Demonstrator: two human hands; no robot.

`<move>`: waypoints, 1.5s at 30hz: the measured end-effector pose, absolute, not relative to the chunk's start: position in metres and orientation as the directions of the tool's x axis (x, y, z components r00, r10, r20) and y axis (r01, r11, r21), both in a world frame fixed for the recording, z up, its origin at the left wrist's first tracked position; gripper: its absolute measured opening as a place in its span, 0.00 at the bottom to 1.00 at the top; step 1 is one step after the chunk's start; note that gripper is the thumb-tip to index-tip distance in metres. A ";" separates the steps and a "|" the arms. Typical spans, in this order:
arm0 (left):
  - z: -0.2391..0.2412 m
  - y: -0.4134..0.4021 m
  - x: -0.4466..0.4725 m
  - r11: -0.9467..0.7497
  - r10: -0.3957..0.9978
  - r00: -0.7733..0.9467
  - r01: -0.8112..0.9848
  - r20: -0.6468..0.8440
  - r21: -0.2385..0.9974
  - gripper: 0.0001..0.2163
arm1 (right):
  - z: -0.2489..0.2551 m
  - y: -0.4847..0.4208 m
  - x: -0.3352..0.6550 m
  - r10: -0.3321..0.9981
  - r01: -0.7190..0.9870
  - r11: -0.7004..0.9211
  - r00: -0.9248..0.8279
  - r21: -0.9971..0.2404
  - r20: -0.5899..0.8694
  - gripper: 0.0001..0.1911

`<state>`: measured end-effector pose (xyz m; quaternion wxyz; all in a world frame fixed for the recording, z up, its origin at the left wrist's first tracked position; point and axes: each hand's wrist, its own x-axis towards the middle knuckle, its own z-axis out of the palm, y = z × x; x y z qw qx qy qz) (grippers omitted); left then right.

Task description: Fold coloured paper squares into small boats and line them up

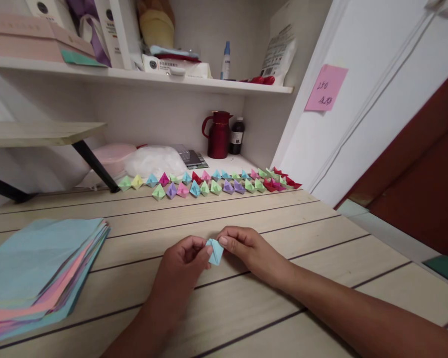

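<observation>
A small piece of folded light-blue paper is held above the wooden table, between both hands. My left hand pinches its left side, thumb in front. With thumb and fingertips, my right hand grips the paper's upper right edge. Diagonal creases and a pointed lower end show on the paper. Beyond the hands, small folded paper boats in green, blue, pink, purple, yellow and red stand in two rows along the table's far side.
A stack of coloured paper sheets lies at the left on the slatted table. Behind the boats stand a red jug, a dark bottle and a white plastic bag. A black-legged wooden stand rises at the left.
</observation>
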<state>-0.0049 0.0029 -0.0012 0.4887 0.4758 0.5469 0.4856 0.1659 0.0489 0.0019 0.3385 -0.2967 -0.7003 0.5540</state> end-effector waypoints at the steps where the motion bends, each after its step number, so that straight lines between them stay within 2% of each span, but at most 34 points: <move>1: -0.001 0.002 -0.003 0.073 0.994 -0.089 0.044 -0.068 0.996 0.09 | 0.002 0.048 0.166 0.786 0.048 0.246 -0.594 -0.968 0.171 0.13; 4: -0.002 0.001 0.000 0.057 0.990 -0.133 0.062 -0.048 0.996 0.09 | 0.003 0.044 0.165 0.797 0.081 0.296 -0.571 -0.952 0.199 0.13; 9: -0.003 -0.001 0.003 0.031 0.978 -0.208 0.124 -0.004 0.992 0.10 | 0.002 0.040 0.162 0.841 0.214 0.350 -0.501 -0.912 0.205 0.27; 15: -0.005 -0.005 0.006 0.022 0.971 -0.236 0.210 0.029 0.977 0.11 | 0.000 0.039 0.161 0.767 0.312 0.586 -0.513 -0.748 0.386 0.25; 19: -0.007 -0.007 0.006 -0.029 0.968 -0.232 0.282 0.098 0.959 0.10 | 0.001 0.038 0.160 0.730 0.371 0.663 -0.510 -0.650 0.454 0.22; 21: -0.008 -0.007 0.005 -0.040 0.962 -0.245 0.300 0.117 0.953 0.09 | 0.002 0.039 0.161 0.746 0.387 0.650 -0.492 -0.654 0.450 0.20; 24: -0.008 -0.006 0.004 -0.016 0.962 -0.259 0.274 0.090 0.962 0.09 | 0.001 0.043 0.162 0.786 0.359 0.592 -0.455 -0.722 0.419 0.15; 29: -0.008 -0.005 0.003 0.001 0.963 -0.261 0.231 0.061 0.973 0.10 | 0.001 0.049 0.166 0.801 0.318 0.563 -0.440 -0.763 0.407 0.02; 37: -0.007 0.000 0.002 -0.091 0.944 -0.263 0.371 0.198 0.924 0.05 | -0.002 0.055 0.167 0.786 0.350 0.587 -0.463 -0.730 0.411 0.04; 41: -0.007 0.000 0.002 -0.075 0.951 -0.252 0.384 0.182 0.920 0.04 | -0.002 0.057 0.168 0.813 0.373 0.550 -0.442 -0.747 0.378 0.02; 45: -0.009 -0.002 0.001 -0.058 0.956 -0.242 0.400 0.166 0.915 0.05 | 0.002 0.055 0.169 0.784 0.376 0.589 -0.482 -0.715 0.392 0.04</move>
